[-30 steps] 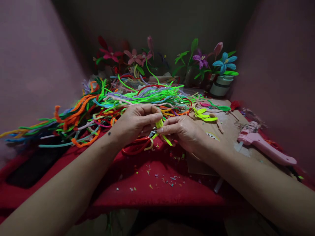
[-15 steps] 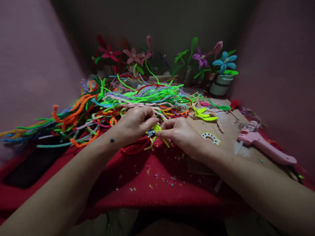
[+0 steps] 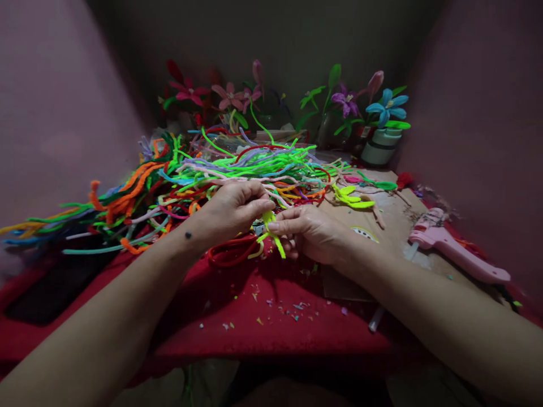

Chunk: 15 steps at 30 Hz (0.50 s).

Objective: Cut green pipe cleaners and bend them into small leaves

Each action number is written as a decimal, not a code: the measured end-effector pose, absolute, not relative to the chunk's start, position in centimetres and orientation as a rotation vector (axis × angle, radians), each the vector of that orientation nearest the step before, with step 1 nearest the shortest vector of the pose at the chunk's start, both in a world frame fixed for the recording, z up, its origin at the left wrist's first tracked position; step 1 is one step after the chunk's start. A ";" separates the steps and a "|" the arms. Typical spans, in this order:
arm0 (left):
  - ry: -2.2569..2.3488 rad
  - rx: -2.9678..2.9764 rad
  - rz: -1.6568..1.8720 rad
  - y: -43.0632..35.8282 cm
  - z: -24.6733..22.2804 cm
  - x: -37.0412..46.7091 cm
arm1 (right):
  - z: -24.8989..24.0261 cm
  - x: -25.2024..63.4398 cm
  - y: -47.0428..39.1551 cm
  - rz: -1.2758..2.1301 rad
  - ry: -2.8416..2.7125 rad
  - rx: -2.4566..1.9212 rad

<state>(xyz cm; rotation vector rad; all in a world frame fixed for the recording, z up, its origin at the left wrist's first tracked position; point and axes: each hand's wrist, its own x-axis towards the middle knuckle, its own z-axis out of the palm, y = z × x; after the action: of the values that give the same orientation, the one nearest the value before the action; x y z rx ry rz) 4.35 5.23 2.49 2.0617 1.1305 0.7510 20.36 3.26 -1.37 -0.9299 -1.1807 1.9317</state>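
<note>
Between my two hands is a bent yellow pipe cleaner (image 3: 278,244), its ends hanging down below the fingers. My left hand (image 3: 241,208) pinches its upper part between thumb and fingers. From the right, my right hand (image 3: 307,229) grips the same piece with thumb and forefinger. Just behind and below lie scissors with red handles (image 3: 231,252), partly covered by my hands. A finished-looking yellow petal shape (image 3: 350,196) of pipe cleaner rests on the cardboard (image 3: 339,282) to the right.
A large heap of coloured pipe cleaners (image 3: 254,164) spreads behind my hands. On the right lies a pink glue gun (image 3: 462,246). A dark phone-like slab (image 3: 51,291) is at the left. Pipe-cleaner flowers (image 3: 387,107) stand at the back. Scraps dot the red cloth (image 3: 203,336).
The yellow pipe cleaner has turned, and its loose ends now spread apart and hang lower. My right hand has shifted slightly left, with its lower fingers more visible.
</note>
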 end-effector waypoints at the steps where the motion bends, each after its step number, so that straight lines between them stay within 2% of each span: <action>1: 1.115 2.052 0.773 5.2 2.5 4.4 | -1.4 20.4 3.3 1.977 -1.138 -0.909; 8: 1.137 2.218 0.757 4.9 2.8 4.4 | -1.7 20.4 3.6 2.066 -1.052 -0.901; 15: 1.136 2.011 0.805 5.0 2.4 4.5 | -1.8 20.2 3.4 1.821 -1.143 -0.977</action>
<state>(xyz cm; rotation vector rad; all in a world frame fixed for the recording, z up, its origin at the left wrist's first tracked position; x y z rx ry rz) 4.49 5.01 2.43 2.0113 1.1362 0.8053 20.24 3.37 -1.78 -0.9775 -1.1429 1.8214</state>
